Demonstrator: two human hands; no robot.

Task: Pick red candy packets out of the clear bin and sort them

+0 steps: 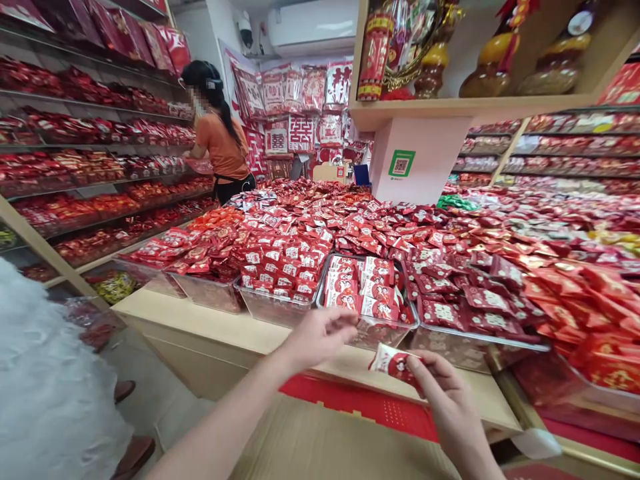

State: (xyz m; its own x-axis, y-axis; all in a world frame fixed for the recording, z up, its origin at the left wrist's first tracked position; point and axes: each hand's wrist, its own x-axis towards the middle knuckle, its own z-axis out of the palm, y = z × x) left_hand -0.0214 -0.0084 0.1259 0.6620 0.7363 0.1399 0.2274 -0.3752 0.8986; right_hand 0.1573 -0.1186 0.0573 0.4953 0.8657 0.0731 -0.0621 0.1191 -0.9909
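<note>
Between the thumb and fingers of my right hand [447,397] is a small red-and-white wrapped packet [393,362] with a printed figure on it, held in front of the counter's edge. My left hand [323,337] reaches in from the left, fingers loosely bent and apart, with nothing visible in them. It hovers at the front of a clear plastic bin [383,331]. Inside that bin, similar red-and-white packets [377,290] lie in neat rows.
To the left stands a bin of red packets [285,267]; to the right, dark red packets [463,293]. A pillar [420,153] rises from the display. A person in orange [220,143] stands by the left shelves. Someone in fluffy white [50,380] is close on my left.
</note>
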